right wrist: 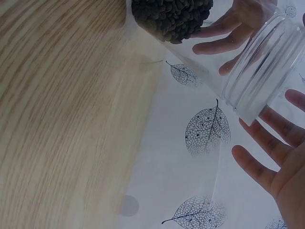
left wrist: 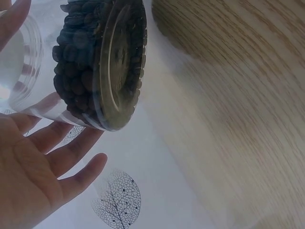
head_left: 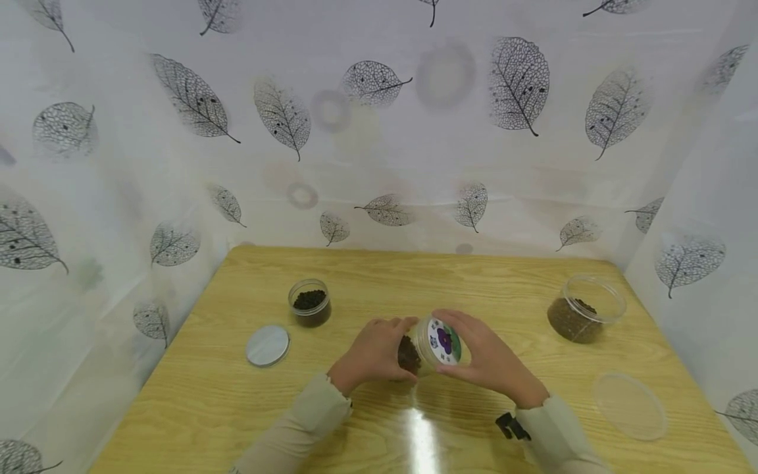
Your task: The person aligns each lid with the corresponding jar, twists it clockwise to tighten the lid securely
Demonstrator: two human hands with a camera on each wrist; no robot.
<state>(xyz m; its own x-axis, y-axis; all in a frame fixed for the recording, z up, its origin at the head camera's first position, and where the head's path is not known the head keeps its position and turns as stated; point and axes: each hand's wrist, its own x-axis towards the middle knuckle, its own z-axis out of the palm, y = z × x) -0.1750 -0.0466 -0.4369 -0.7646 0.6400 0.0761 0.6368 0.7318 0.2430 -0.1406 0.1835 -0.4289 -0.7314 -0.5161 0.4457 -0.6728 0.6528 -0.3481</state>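
Note:
A clear jar of dark brown beans or seeds is tilted on its side above the table, its lidded end to the right. My left hand grips the jar body near the beans, thumb below and fingers over the top. My right hand holds the other end around the lid, which has a purple flower picture. In the right wrist view the beans lie at the base end, and fingers of my right hand touch the rim end.
An open jar of dark grains stands at the back left, with a silver lid beside it. At the right are an open round tub of brown contents and a clear lid. A leaf-patterned curtain surrounds the table.

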